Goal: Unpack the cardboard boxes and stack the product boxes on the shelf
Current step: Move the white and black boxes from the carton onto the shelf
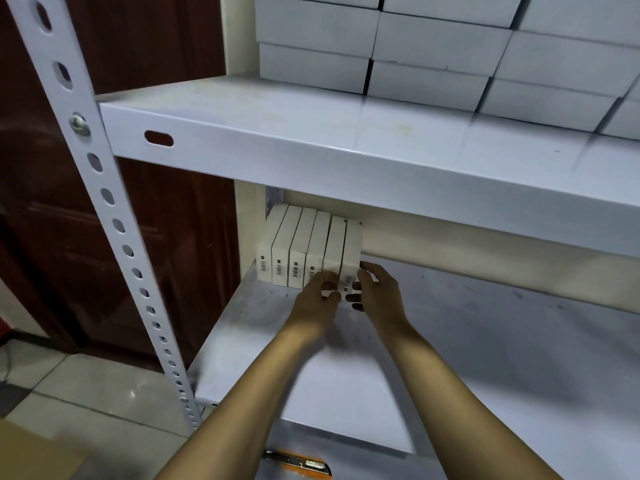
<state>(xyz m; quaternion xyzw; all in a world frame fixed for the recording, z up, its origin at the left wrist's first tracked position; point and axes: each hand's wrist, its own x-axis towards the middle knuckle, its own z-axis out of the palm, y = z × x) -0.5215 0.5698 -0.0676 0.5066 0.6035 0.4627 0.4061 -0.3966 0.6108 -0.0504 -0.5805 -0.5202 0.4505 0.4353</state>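
Several slim white product boxes (pixel 300 244) stand upright in a row at the back left of the lower shelf (pixel 485 341), barcodes facing me. Both my hands reach to the right end of that row. My left hand (pixel 320 289) has its fingers curled on the front lower end of the second-last box. My right hand (pixel 375 289) curls its fingers around the front and right side of the last box (pixel 351 247). The lower ends of these two boxes are hidden behind my fingers.
The upper shelf (pixel 311 140) carries stacked grey-white boxes (pixel 433 46). A perforated white upright post (pixel 104 188) stands at the left before a dark wooden door (pixel 156 36). A cardboard corner (pixel 31 452) and a black-orange object (pixel 298 465) lie at the bottom edge.
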